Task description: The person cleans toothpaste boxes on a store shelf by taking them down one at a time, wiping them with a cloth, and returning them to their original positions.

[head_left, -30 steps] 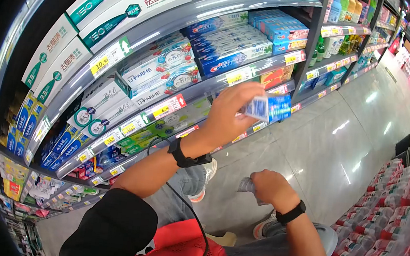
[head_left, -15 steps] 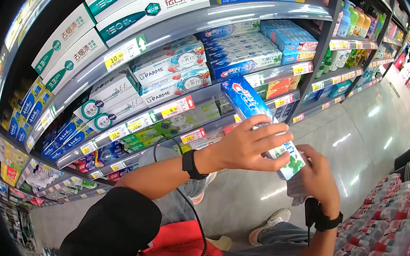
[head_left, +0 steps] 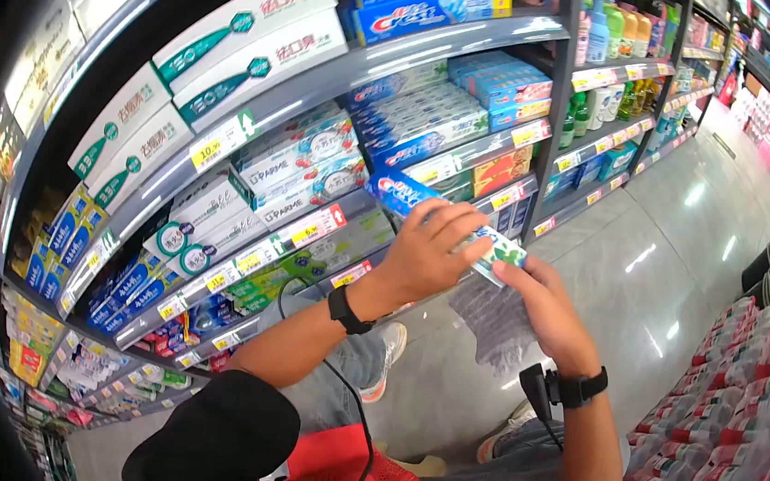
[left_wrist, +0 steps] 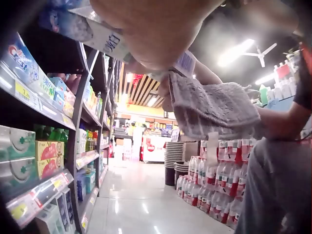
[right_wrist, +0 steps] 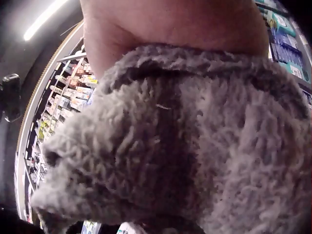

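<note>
Slim, smooth blue-and-white carton (head_left: 397, 192) slants mid-view, blue end toward ten o'clock, middle gripped by left hand (head_left: 430, 252). Right hand (head_left: 559, 318), at four o'clock, holds nubbly grey cloth (head_left: 492, 327) beneath white end. Versus half-second ago: carton tilts flatter, cloth hangs wider.

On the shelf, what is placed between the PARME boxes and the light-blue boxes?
Stacked Crest boxes lie between them, as the head view shows.
</note>
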Demonstrator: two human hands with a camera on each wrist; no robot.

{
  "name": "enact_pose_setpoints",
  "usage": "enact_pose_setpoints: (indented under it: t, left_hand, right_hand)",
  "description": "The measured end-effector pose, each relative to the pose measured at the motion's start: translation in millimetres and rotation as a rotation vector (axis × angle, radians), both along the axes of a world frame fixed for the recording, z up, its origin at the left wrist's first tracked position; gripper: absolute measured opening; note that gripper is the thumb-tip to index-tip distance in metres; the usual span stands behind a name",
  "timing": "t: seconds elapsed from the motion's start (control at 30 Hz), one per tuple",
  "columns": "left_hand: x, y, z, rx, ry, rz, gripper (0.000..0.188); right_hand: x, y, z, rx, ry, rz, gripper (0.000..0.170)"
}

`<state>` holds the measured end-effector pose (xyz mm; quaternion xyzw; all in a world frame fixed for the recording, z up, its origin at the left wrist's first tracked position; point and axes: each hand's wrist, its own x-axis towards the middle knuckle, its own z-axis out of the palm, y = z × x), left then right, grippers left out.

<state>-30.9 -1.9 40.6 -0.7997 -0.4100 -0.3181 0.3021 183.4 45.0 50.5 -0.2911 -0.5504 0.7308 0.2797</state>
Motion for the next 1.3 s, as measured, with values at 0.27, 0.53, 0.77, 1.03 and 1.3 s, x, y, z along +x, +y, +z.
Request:
enact_pose_setpoints:
  t: [0.27, 0.53, 0.77, 1.03, 1.3]
  left_hand:
    - [-11, 10, 67, -0.762, -0.176, -0.040, 0.059]
    - [-26, 44, 93, -1.258, -0.399, -0.032, 0.048]
    - [-93, 99, 108, -0.566, -0.122, 0.208, 0.047]
    - [-150, 161, 101, -0.421, -0.151, 0.699, 0.047]
    - [-190, 197, 80, -0.436, -0.198, 0.766, 0.047]
  right_hand:
    - [33, 46, 15, 0.212, 0.025, 0.050, 0.031]
    - [38, 65, 4, 0.391, -0.083, -0.044, 0.044]
    - [41, 53, -23, 0.909, -0.855, 0.048, 0.040]
    - [41, 45, -35, 0.995, -0.945, 0.037, 0.024]
    - [52, 36, -34, 1.012, -1.025, 0.057, 0.024]
